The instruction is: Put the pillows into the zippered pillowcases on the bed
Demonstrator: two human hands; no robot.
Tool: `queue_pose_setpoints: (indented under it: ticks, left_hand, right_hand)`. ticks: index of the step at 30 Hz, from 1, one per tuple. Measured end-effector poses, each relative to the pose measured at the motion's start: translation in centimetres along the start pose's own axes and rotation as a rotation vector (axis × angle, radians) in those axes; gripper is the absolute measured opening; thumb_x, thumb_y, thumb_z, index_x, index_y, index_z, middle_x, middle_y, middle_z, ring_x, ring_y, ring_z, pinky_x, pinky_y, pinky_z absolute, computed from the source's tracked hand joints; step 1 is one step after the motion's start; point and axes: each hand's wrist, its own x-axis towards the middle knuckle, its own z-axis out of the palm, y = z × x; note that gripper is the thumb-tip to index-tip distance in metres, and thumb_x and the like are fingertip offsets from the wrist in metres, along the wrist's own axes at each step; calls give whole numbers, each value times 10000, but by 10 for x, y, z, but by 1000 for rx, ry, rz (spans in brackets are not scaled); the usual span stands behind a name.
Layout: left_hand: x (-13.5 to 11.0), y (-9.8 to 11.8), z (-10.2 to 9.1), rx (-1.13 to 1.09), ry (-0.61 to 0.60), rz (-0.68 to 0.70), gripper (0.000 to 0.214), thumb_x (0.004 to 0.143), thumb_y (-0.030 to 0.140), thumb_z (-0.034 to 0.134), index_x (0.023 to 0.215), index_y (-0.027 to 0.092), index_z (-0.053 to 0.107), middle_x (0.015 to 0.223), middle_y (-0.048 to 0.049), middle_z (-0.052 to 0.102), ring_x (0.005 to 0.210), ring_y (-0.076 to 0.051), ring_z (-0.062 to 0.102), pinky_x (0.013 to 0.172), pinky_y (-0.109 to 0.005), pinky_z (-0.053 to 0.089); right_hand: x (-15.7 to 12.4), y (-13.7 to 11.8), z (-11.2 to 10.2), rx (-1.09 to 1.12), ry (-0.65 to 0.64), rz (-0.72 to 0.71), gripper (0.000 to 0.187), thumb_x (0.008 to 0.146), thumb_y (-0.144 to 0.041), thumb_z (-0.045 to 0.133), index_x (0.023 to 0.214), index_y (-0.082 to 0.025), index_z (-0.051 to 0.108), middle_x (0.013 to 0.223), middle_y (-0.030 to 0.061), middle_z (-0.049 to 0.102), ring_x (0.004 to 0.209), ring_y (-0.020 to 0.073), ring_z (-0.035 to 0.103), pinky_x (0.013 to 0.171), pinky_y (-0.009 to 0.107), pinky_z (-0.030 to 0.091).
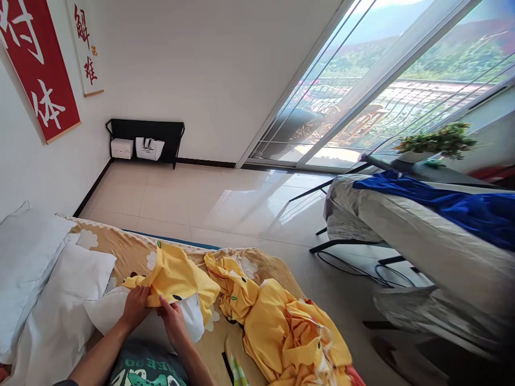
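A yellow pillowcase with dark and green printed spots lies over part of a white pillow close to my body. My left hand has its fingers closed on the near left edge of the pillowcase. Just to its right, my right hand pinches the same edge between thumb and fingers. White pillow shows below both hands and at the right under the cloth. The fingertips of my left hand are partly hidden in the folds.
White pillows lie at the left on the bed's tan flowered sheet. Crumpled yellow bedding is heaped to the right. Beyond the bed are tiled floor, a black rack and a covered chair-like piece draped with blue cloth.
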Motion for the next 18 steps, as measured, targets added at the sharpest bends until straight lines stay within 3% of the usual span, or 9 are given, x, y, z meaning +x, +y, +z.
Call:
queue_pose_setpoints:
  ticks: [10, 14, 18]
  left_hand:
    - [25, 15, -6, 122, 92, -107, 101, 874, 189, 521, 897, 199, 619, 944, -76, 666, 961, -255, 587, 883, -395, 352]
    - [22, 6, -8, 154, 129, -195, 151, 871, 184, 528, 960, 204, 649, 1016, -85, 667, 1028, -269, 569, 942, -420, 321]
    - [9, -17, -9, 156, 143, -323, 219, 857, 168, 528, 1023, 218, 660, 1046, -71, 674, 1051, -269, 573, 928, -417, 333]
  right_hand:
    - [-6, 4, 8, 47, 64, 31, 325, 566, -458, 780, 594, -252, 530, 646, -3, 631, 632, 179, 535, 617, 316, 458]
    - [-9, 0, 7, 104, 7, 2, 262, 604, -437, 747, 656, -236, 587, 775, 29, 692, 677, 194, 582, 630, 333, 480]
    - [-12, -1, 2, 123, -36, -44, 252, 643, -421, 734, 598, -237, 567, 623, 2, 633, 583, 167, 551, 608, 326, 485]
